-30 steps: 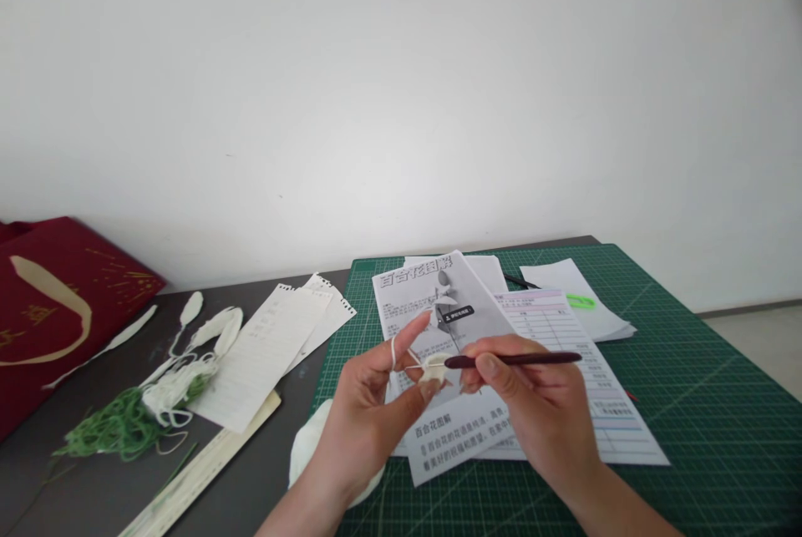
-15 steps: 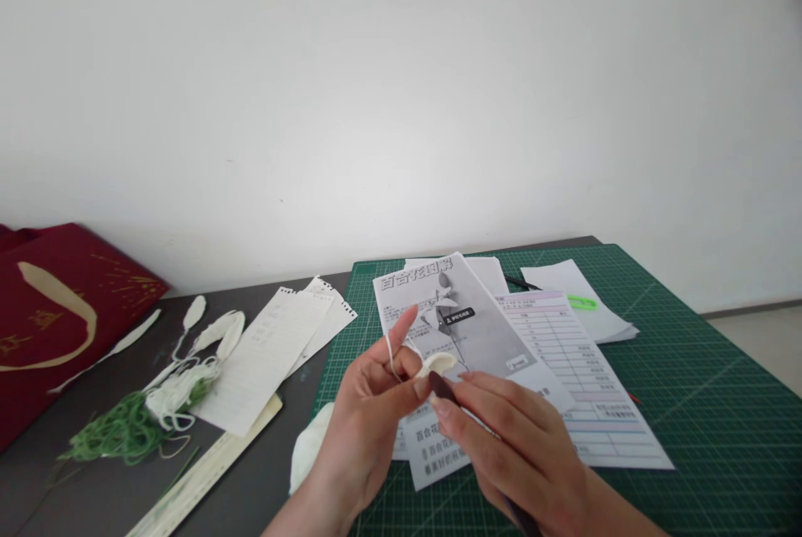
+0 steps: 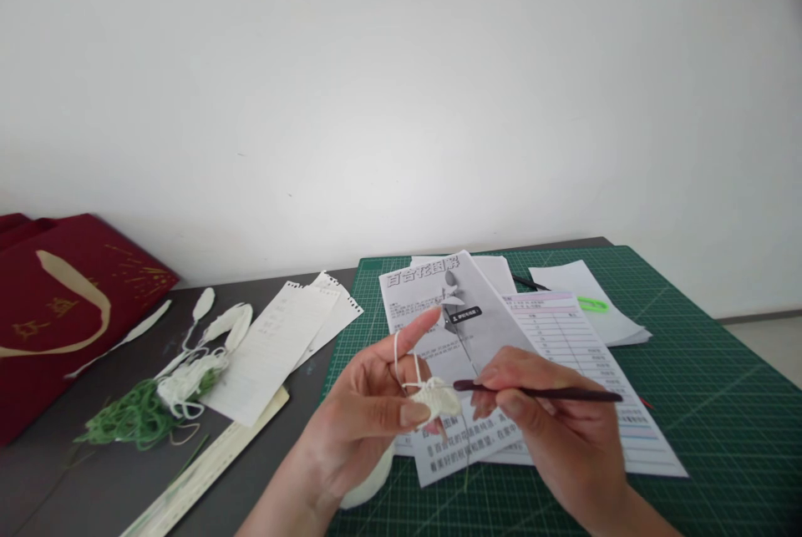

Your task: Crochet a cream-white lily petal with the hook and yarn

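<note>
Between both hands, the left hand point(image 3: 367, 416) pinches white crochet work point(image 3: 444, 402); the right hand point(image 3: 555, 424) grips the hook point(image 3: 582, 394). Ideally, finger-looped yarn point(image 3: 396, 352) stays evenly taut.

A dark table point(image 3: 258, 463). On its right lies a large green gridded cutting mat point(image 3: 708, 403); on its left, a dark red bag point(image 3: 129, 291), tangled green yarn point(image 3: 129, 416), white petal-shaped pieces point(image 3: 202, 305), loose paper sheets point(image 3: 276, 345) and a long pale strip point(image 3: 216, 462).
</note>
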`<action>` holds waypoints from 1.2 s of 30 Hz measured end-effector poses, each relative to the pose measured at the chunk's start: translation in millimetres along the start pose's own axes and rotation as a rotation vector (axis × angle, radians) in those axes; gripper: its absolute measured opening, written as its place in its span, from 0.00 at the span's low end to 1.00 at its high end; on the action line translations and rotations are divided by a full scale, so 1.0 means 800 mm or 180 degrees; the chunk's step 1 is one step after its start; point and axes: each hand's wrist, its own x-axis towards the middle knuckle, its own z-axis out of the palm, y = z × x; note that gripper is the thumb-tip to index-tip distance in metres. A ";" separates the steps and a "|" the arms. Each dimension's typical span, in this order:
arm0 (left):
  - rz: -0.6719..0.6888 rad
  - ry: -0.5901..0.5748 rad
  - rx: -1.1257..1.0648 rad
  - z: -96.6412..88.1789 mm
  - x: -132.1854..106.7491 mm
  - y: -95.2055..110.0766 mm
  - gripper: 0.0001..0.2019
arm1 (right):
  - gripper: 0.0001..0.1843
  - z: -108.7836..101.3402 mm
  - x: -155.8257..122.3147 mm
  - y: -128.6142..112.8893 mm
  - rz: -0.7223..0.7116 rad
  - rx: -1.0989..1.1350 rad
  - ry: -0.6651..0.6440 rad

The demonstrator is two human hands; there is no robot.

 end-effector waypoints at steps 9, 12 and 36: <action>-0.0193 -0.0210 -0.0082 -0.009 -0.005 0.003 0.35 | 0.05 -0.008 0.007 -0.004 0.0346 0.0479 0.0048; -0.0267 -0.0241 -0.0192 -0.009 -0.005 0.003 0.35 | 0.04 -0.010 0.008 -0.006 0.0497 0.0519 0.0133; -0.0887 -0.0425 -0.0128 -0.015 -0.002 0.004 0.33 | 0.06 -0.023 0.018 -0.019 0.0178 0.0172 -0.0533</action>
